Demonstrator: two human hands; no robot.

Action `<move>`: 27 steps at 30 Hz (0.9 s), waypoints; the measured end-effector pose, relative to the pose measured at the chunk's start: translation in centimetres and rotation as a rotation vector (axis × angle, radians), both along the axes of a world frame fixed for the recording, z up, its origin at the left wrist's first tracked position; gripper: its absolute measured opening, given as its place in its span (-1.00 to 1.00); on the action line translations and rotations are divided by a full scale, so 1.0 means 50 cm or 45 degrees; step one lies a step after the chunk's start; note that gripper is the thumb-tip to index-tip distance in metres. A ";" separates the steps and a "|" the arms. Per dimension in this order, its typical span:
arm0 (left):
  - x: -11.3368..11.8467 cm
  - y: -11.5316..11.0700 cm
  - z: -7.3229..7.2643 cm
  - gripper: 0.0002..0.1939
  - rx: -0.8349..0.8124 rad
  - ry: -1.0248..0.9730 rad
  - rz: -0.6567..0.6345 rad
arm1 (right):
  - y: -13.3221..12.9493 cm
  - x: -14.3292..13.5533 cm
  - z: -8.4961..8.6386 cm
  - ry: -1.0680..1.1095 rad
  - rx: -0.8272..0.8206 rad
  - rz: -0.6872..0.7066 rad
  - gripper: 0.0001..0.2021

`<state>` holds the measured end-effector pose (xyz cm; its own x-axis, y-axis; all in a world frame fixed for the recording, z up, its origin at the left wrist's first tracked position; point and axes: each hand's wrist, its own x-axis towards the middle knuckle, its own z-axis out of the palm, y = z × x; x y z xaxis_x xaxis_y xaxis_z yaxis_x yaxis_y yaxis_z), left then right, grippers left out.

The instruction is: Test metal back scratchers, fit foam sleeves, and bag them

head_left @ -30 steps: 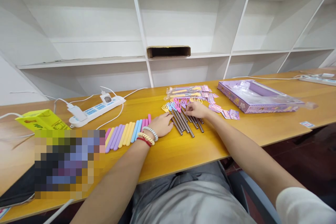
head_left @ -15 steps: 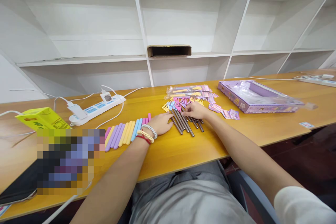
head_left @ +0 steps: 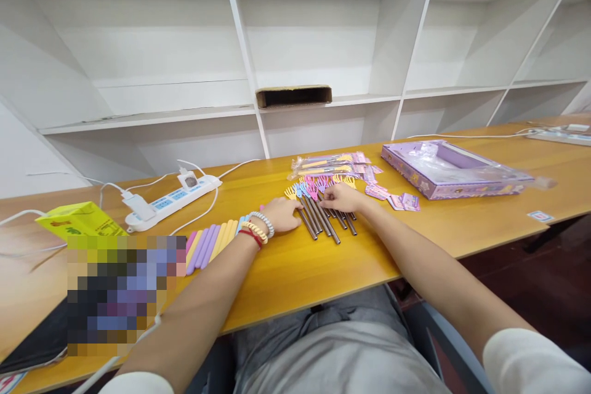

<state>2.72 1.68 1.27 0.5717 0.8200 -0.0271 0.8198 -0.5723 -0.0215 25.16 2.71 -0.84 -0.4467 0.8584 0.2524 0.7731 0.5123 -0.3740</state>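
A pile of back scratchers [head_left: 318,212] lies in front of me, with metal rods and small hand-shaped heads in yellow, blue, pink and purple. My right hand [head_left: 345,198] is over the pile's right side, its fingers bent together onto the metal rod of one scratcher; their tips are partly hidden. On the left edge of the pile, my left hand [head_left: 281,215] rests with fingers stretched toward the rods and nothing visible in them. Left of it, a row of pastel handles [head_left: 210,243] is partly covered by my left forearm. Bagged back scratchers [head_left: 330,164] lie behind the pile.
Small printed cards [head_left: 397,201] lie right of the pile, near a purple box [head_left: 455,188] with clear plastic. A white power strip [head_left: 173,200] with cables and a yellow package [head_left: 83,220] are at left. White shelves [head_left: 305,31] rise behind, holding a cardboard box [head_left: 294,96].
The view has shifted slightly. My left hand has moved a little left, and its forearm covers more of the handles. My right hand stays at the pile.
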 end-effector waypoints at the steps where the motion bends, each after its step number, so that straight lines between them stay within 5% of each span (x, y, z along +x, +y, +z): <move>1: -0.002 -0.004 -0.004 -0.54 0.034 0.002 0.007 | 0.001 0.000 -0.001 0.009 0.009 -0.010 -0.75; 10: -0.009 -0.028 -0.034 -0.62 0.174 -0.125 -0.104 | 0.005 0.012 -0.008 0.107 0.038 -0.079 -0.82; 18: -0.005 -0.024 -0.045 -0.65 0.201 -0.158 -0.110 | -0.020 -0.026 0.000 0.002 0.025 0.079 -0.67; 27: -0.004 -0.027 -0.044 -0.66 0.175 -0.182 -0.118 | -0.025 -0.041 0.007 -0.285 0.050 -0.179 -0.79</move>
